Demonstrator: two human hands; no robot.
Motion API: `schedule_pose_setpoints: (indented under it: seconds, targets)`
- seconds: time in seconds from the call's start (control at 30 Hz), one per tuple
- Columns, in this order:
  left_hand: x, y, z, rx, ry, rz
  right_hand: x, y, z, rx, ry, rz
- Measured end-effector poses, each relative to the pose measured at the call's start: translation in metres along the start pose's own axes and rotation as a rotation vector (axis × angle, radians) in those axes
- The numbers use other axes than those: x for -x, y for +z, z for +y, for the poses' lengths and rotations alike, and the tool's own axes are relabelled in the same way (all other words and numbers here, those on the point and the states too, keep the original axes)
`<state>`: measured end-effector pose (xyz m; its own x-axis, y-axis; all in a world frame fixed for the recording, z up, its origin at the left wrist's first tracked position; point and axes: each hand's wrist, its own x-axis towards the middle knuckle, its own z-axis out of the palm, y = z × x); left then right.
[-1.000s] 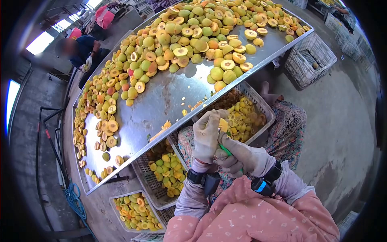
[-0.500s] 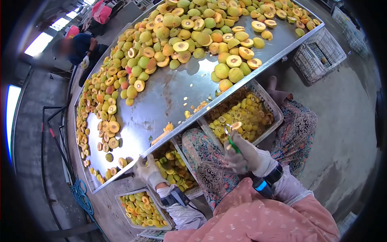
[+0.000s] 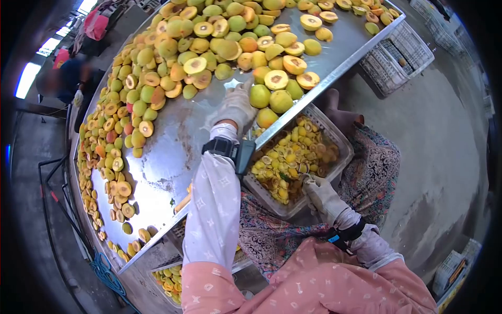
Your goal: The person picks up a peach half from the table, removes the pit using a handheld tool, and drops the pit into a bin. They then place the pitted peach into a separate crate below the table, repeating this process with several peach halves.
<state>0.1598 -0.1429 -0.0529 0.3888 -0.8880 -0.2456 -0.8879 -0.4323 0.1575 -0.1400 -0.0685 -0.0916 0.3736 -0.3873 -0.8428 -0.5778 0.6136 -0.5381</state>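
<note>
My gloved left hand [image 3: 235, 107] reaches over the metal table [image 3: 175, 141], its fingers stretched out beside whole and halved yellow-green stone fruit [image 3: 260, 96]. Nothing shows in its grasp, though the fingertips are partly hidden. Over the near edge of a crate, my gloved right hand [image 3: 324, 200] stays closed round a small tool. Only the metal tip of this tool [image 3: 307, 179] shows now; its green handle is covered by the fingers. Below that hand, yellow fruit pieces [image 3: 285, 157] fill the crate [image 3: 342, 168].
A large heap of fruit [image 3: 167, 47] spreads across the table's far side. Another crate of fruit pieces [image 3: 168, 277] stands at lower left. White crates [image 3: 392, 63] sit on the floor at right. Coiled blue hose [image 3: 107, 272] lies left, and a person [image 3: 78, 78] is beyond the table.
My left hand has moved from the table's near edge up onto it, beside the fruit. My right hand has lowered slightly, and the fruit half seen at the tool's tip no longer shows there.
</note>
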Motion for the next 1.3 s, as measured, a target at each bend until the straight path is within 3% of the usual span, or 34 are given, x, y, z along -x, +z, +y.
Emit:
schedule_pose_setpoints:
  seconds: [0.07, 0.13, 0.33, 0.37, 0.4, 0.47, 0.5, 0.53, 0.6, 0.7, 0.83, 0.9, 0.97, 1.03, 1.07, 1.17, 1.3]
  targets:
    - [0.001, -0.003, -0.013, -0.039, 0.056, 0.052, -0.005, -0.002, 0.016, -0.100, -0.044, -0.004]
    - [0.008, -0.013, -0.021, -0.186, -0.123, -0.108, -0.006, -0.003, 0.022, -0.041, -0.054, -0.019]
    - [0.064, 0.001, -0.036, -0.082, -0.298, 0.018, 0.012, 0.016, -0.001, 0.167, -0.154, -0.062]
    - [0.065, 0.006, -0.044, -0.044, -0.299, 0.045, 0.003, 0.021, 0.010, 0.307, -0.368, 0.015]
    - [0.072, 0.004, -0.045, -0.047, -0.300, 0.070, 0.015, 0.028, 0.001, 0.200, -0.347, 0.022]
    - [0.096, 0.007, -0.046, 1.155, -0.351, 0.060, 0.025, 0.029, -0.005, 0.318, -0.604, 0.024]
    - [0.114, 0.003, -0.044, 1.540, -0.150, 0.069, 0.026, 0.030, -0.006, 0.311, -0.612, 0.026]
    - [0.132, 0.003, -0.037, 1.533, -0.147, 0.070, 0.026, 0.031, -0.007, 0.303, -0.691, 0.003]
    - [0.170, -0.009, 0.000, 1.882, 0.135, 0.081, 0.038, 0.033, -0.019, 0.300, -0.774, -0.027]
    - [0.201, -0.017, 0.028, 1.681, 0.028, 0.067, 0.079, 0.036, -0.045, 0.425, -0.925, 0.038]
    - [0.227, -0.022, 0.066, 1.778, -0.094, 0.240, 0.091, 0.043, -0.046, 0.525, -1.109, 0.095]
    - [0.232, -0.016, 0.071, 1.735, -0.057, 0.314, 0.086, 0.049, -0.042, 0.371, -1.000, 0.050]
    - [0.243, -0.022, 0.085, 1.582, 0.014, 0.508, 0.091, 0.051, -0.040, 0.404, -1.030, 0.078]
    - [0.244, -0.018, 0.081, 1.462, -0.005, 0.542, 0.103, 0.051, -0.043, 0.440, -1.057, 0.107]
    - [0.244, -0.016, 0.079, 1.339, -0.024, 0.574, 0.115, 0.052, -0.048, 0.409, -0.967, 0.054]
    - [0.246, -0.009, 0.084, 1.428, -0.118, 0.719, 0.112, 0.060, -0.044, 0.333, -0.806, -0.067]
    - [0.251, -0.012, 0.082, 1.385, -0.156, 0.692, 0.110, 0.057, -0.040, 0.288, -0.661, -0.190]
